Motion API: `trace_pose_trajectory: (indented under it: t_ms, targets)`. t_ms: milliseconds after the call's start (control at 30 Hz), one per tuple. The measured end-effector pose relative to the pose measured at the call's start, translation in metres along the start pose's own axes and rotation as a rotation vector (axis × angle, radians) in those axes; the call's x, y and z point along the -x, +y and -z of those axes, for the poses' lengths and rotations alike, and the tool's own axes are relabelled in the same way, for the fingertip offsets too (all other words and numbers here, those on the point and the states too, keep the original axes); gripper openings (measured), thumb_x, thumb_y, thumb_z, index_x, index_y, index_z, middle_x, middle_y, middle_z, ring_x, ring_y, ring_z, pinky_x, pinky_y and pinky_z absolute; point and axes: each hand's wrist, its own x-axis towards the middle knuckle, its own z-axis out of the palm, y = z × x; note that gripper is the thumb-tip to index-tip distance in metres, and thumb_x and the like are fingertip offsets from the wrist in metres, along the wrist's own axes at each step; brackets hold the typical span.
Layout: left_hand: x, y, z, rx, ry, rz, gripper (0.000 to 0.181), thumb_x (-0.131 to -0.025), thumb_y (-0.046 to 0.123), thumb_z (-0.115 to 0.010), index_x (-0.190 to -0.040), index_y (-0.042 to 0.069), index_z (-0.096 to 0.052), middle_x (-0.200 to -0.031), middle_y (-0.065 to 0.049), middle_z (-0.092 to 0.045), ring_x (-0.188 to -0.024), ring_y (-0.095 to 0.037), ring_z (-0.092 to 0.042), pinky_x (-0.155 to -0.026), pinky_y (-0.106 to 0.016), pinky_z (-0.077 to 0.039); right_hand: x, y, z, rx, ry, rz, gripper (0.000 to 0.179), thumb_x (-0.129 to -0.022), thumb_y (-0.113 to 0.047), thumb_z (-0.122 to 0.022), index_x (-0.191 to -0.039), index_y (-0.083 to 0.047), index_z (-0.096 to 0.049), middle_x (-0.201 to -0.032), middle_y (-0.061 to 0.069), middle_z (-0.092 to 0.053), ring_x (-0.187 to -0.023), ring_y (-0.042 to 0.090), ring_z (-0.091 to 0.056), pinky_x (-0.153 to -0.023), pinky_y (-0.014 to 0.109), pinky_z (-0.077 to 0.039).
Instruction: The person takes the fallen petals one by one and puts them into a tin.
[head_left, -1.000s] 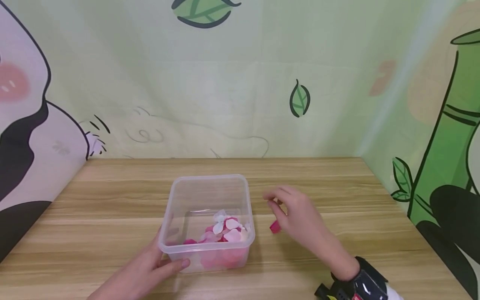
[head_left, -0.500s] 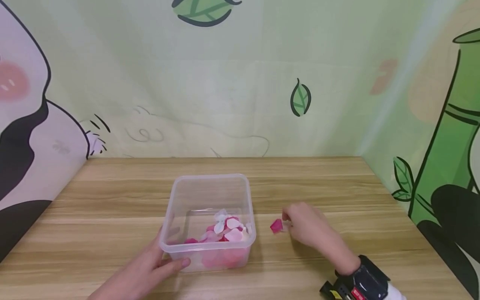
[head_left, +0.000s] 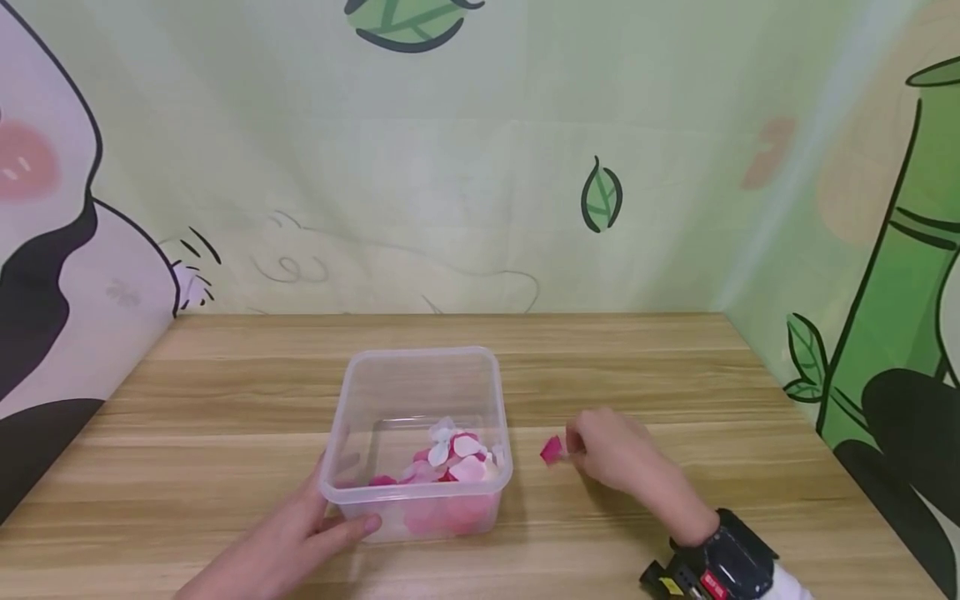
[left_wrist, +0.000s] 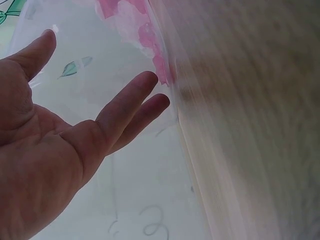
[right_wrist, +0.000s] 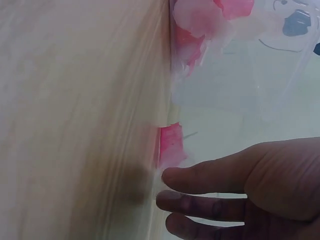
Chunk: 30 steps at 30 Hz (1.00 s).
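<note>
A clear plastic box (head_left: 415,493) stands on the wooden table, with pink, white and magenta artificial flower petals (head_left: 457,462) heaped toward its right side. My left hand (head_left: 296,527) rests at the box's near left corner, thumb on the front wall. In the left wrist view its fingers (left_wrist: 127,102) look straight and spread against the clear wall. Right of the box lies a magenta petal (head_left: 552,451) with a pale part beside it. My right hand (head_left: 611,450) reaches down to that pale part. The right wrist view shows its fingertips (right_wrist: 172,177) close by the petal (right_wrist: 172,140), slightly apart.
The wooden table (head_left: 247,392) runs back to a pale green cloth backdrop (head_left: 450,167) printed with leaves, a panda and bamboo. A black wrist-worn device (head_left: 723,554) sits on the right forearm.
My right hand has come down from beside the box's rim to the petals on the table, and in the last half second barely shifted. The left hand and box stay put.
</note>
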Motion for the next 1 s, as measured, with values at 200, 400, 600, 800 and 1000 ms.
trace_pose_trajectory:
  t_ms: [200, 400, 600, 800, 1000]
  targets:
    - [0.000, 0.000, 0.000, -0.005, 0.001, -0.006, 0.103, -0.095, 0.044, -0.073, -0.166, 0.029, 0.000, -0.153, -0.020, -0.046, -0.135, -0.037, -0.049, -0.105, -0.061, -0.038, 0.000, 0.003, 0.006, -0.007, 0.068, 0.045, 0.018, -0.085, -0.004, -0.077, -0.074, -0.014, -0.068, -0.068, -0.006, -0.056, -0.061, 0.012, -0.050, -0.055, 0.031, -0.044]
    - [0.000, 0.001, 0.001, -0.020, -0.002, 0.013, 0.103, -0.095, 0.046, -0.073, -0.166, 0.030, -0.001, -0.154, -0.019, -0.044, -0.137, -0.038, -0.047, -0.106, -0.062, -0.038, 0.001, 0.002, 0.015, -0.023, 0.122, 0.087, 0.015, -0.089, -0.004, -0.077, -0.078, -0.014, -0.071, -0.074, -0.007, -0.062, -0.067, 0.010, -0.054, -0.063, 0.032, -0.049]
    - [0.001, 0.000, 0.001, -0.032, 0.000, 0.006, 0.102, -0.095, 0.047, -0.073, -0.166, 0.027, -0.003, -0.154, -0.019, -0.045, -0.136, -0.037, -0.047, -0.106, -0.062, -0.038, 0.004, -0.003, 0.022, -0.067, 0.188, 0.105, 0.009, -0.092, -0.008, -0.077, -0.084, -0.012, -0.076, -0.075, -0.008, -0.065, -0.066, 0.007, -0.055, -0.061, 0.031, -0.049]
    - [0.001, 0.000, 0.001, -0.040, 0.006, -0.007, 0.101, -0.095, 0.047, -0.072, -0.166, 0.026, -0.003, -0.154, -0.018, -0.045, -0.136, -0.036, -0.048, -0.105, -0.062, -0.038, 0.008, -0.012, 0.028, -0.134, 0.232, 0.140, 0.002, -0.091, -0.011, -0.079, -0.089, -0.011, -0.078, -0.073, -0.010, -0.064, -0.064, 0.005, -0.053, -0.058, 0.026, -0.047]
    - [0.001, 0.000, 0.001, -0.040, 0.012, -0.004, 0.100, -0.095, 0.047, -0.072, -0.166, 0.023, -0.007, -0.153, -0.019, -0.046, -0.136, -0.038, -0.048, -0.106, -0.063, -0.038, 0.012, -0.027, 0.029, -0.150, 0.255, 0.256, 0.011, -0.089, -0.007, -0.080, -0.085, -0.016, -0.075, -0.074, -0.014, -0.062, -0.066, 0.002, -0.053, -0.059, 0.024, -0.046]
